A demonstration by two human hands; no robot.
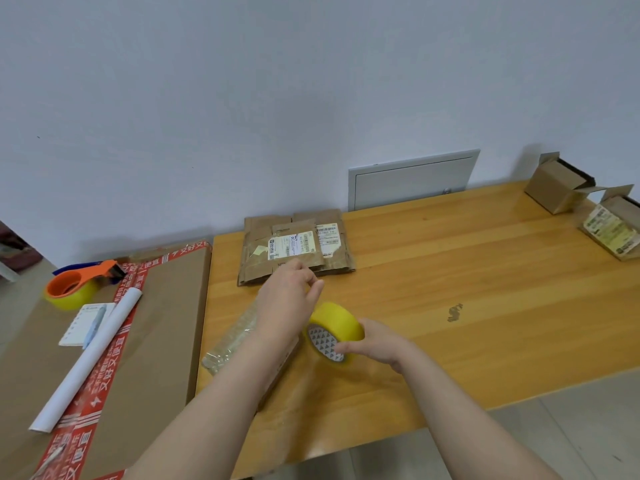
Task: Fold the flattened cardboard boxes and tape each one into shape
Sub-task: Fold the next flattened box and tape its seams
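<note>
Yellow tape roll (334, 332) gripped by right hand (377, 344) just above table (485, 271), fingers curled round rim and core. Left hand (287, 296) held just beside roll, thumb and fingertips pinched; loose end of tape judged held there, strip too clear to confirm. Cardboard piece (282, 365) mostly hidden under left forearm. Folded boxes (550, 188) set at far right. Flattened stack (294, 251) unfolded behind hands: much work judged left.

You have bare desk (485, 289) open to the right of the tape roll (337, 320), while the flattened boxes (298, 247) block the back and two folded boxes (550, 188) crowd the far right corner.
</note>
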